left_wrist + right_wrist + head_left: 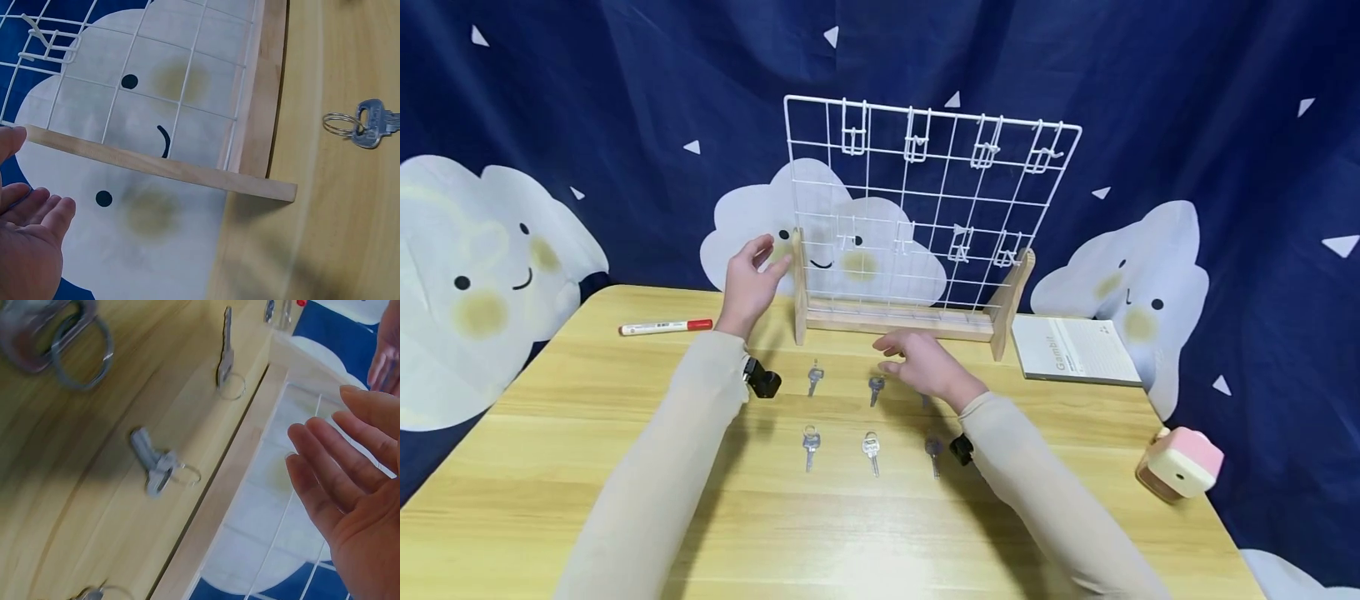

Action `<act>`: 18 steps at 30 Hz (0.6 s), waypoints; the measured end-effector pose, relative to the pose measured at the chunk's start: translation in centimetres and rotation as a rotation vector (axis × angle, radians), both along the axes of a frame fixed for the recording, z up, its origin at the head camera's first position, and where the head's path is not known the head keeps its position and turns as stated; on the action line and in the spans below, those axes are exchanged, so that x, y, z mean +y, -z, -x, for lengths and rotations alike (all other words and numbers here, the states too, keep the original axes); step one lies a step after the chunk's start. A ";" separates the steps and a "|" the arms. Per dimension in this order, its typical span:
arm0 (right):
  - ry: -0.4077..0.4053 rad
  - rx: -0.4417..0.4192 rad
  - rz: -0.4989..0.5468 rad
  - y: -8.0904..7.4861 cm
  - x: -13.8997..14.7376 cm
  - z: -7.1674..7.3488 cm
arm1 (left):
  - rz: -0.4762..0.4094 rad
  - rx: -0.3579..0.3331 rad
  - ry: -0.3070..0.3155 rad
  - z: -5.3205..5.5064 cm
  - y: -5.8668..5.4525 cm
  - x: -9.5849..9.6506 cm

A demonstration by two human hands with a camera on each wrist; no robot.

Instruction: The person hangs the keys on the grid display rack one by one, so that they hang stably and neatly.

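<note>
My left hand (751,283) is raised beside the left wooden post of a white wire grid rack (951,193), its fingers loosely bent around nothing. In the left wrist view its fingertips (61,209) are close to that post. Over the table in front of the rack's base, my right hand (928,365) hovers with relaxed, empty fingers. Below it lie several keys with rings, in two rows. One back-row key (876,388) is just left of the right hand, and another key (816,379) lies nearer the left arm. A front-row key (871,450) sits in the middle.
White wire hooks (917,137) hang on the grid in an upper and a lower row. A red-capped marker (666,327) lies at the left. To the right are a notebook (1075,350) and a pink and cream block-shaped object (1182,462) at the table edge.
</note>
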State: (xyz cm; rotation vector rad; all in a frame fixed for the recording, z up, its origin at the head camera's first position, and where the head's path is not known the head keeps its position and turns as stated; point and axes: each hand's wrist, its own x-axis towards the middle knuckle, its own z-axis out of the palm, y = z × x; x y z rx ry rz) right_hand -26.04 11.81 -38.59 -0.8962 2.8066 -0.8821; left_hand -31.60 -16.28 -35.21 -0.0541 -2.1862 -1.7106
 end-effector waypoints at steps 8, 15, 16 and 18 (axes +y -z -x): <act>0.013 -0.047 0.017 0.0 -2.0 0.5 | 0.008 -0.024 0.015 0.9 0.1 0.8; -0.017 -0.078 0.078 1.1 -3.5 1.4 | 0.011 -0.025 0.024 1.5 0.3 1.3; -0.016 -0.083 0.080 1.2 -3.7 1.5 | 0.015 -0.026 0.021 1.6 0.4 1.3; -0.010 -0.087 0.076 1.4 -4.3 1.7 | 0.023 -0.026 0.021 1.8 0.4 1.4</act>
